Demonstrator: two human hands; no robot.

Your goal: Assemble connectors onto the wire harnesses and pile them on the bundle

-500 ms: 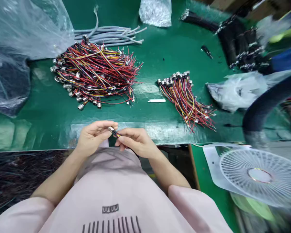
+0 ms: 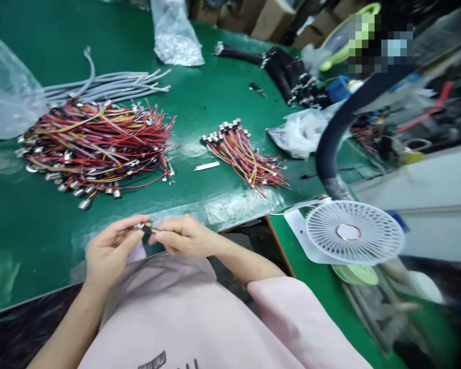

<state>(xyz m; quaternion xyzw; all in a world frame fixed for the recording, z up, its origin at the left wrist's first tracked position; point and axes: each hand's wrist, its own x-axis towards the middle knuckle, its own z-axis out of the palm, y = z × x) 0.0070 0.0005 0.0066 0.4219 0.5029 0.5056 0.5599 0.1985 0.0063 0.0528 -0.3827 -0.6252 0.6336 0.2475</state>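
Note:
My left hand (image 2: 109, 251) and my right hand (image 2: 184, 237) meet at the near edge of the green table (image 2: 30, 225). Between their pinched fingertips they hold one small wire lead with a metal connector end (image 2: 143, 227). The left fingers pinch the metal end and the right fingers close on the wires. A big heap of red, yellow and black wire leads (image 2: 92, 146) lies beyond the left hand. A smaller bundle of the same leads (image 2: 244, 156) lies beyond the right hand.
Grey cables (image 2: 107, 84) and clear plastic bags (image 2: 174, 36) lie at the back. A small white stick (image 2: 206, 166) lies between the heaps. Black cable bundles (image 2: 288, 72) sit far right. A white desk fan (image 2: 353, 233) and a black hose (image 2: 334, 138) stand at the right.
The view has swung to the right, so the heaps sit further left in frame and the fan is nearer the middle. Both hands still pinch the same lead.

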